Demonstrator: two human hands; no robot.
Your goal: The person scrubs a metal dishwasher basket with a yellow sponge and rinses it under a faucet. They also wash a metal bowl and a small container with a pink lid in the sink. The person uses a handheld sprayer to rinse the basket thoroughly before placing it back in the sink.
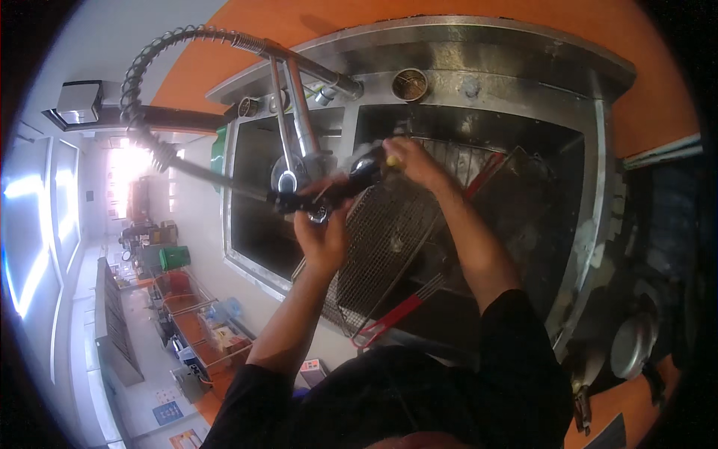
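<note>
My left hand [324,233] is wrapped around the black handle of a pre-rinse spray gun [350,188], at the end of a spring-coiled hose [132,84]. By the gun's front end is my right hand [414,163], fingers bent, with a small yellowish thing [392,161] at the fingertips. Blur hides whether it grips that or the nozzle. Below both hands, a wire-mesh fry basket [387,241] leans across the sink basin [521,236]. A red handle [390,320] lies at its near end. Another red handle [485,174] shows beyond my right forearm.
The faucet's metal post [303,123] rises over the left basin [255,224]. A round metal cup [409,85] stands on the sink's back ledge. At the right are a metal pan [634,345] and the sink's raised rim [589,269]. A green bin [175,257] stands farther off, left.
</note>
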